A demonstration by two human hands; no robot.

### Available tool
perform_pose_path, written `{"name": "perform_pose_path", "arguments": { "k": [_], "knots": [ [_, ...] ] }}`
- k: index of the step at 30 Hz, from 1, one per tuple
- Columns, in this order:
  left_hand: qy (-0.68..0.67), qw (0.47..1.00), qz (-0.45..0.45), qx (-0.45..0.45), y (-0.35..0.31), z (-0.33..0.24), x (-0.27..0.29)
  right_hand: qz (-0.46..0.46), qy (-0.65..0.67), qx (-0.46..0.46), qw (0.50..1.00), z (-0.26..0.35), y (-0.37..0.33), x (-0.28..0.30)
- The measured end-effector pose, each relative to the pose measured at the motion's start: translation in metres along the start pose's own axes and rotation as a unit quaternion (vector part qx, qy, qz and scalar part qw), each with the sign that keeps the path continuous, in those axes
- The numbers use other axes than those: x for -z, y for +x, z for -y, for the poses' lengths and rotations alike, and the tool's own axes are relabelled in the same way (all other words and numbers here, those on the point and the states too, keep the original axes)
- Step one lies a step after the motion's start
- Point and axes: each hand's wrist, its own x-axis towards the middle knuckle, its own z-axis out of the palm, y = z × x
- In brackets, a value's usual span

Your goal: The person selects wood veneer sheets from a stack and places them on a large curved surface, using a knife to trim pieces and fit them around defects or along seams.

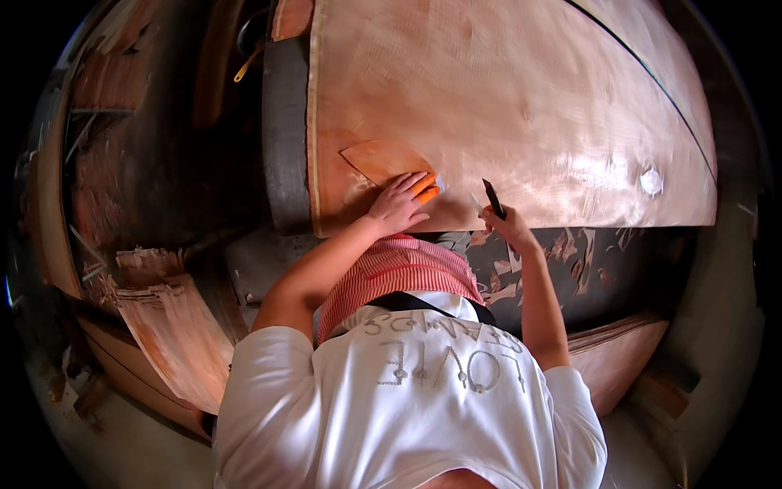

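A broad sheet of pale brown wood veneer (505,106) lies on the stack in front of me. My left hand (397,204) rests flat on its near left part, fingers stretched out, with orange covers on two fingertips. Just beyond those fingers is a darker orange, pointed piece of veneer (387,157). My right hand (511,230), at the sheet's near edge, is closed round a slim black knife (493,198) whose slanted end points away from me. Something small and whitish shows beside the right fingers; I cannot make out what it is.
A dark strip (287,138) borders the sheet on the left. Torn veneer scraps (582,261) lie below the near edge at right. More veneer sheets (175,334) hang at lower left, and another stack (623,359) is at lower right. A yellow-handled tool (247,67) sits at far left.
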Motion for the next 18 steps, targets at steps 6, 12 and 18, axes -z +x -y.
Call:
{"name": "perform_pose_path", "arguments": {
  "k": [6,12,18],
  "knots": [
    [0.025,0.990,-0.095,0.101,-0.042,0.037,0.025,0.004,0.137,0.013,0.991,0.009,0.013,-0.058],
    [0.116,0.964,-0.136,0.196,-0.069,0.057,0.040,0.050,0.073,0.050,0.995,0.039,0.043,-0.090],
    [0.114,0.946,-0.165,0.254,-0.073,0.061,0.039,0.033,0.018,0.057,0.998,0.061,0.062,-0.109]
  ]
}}
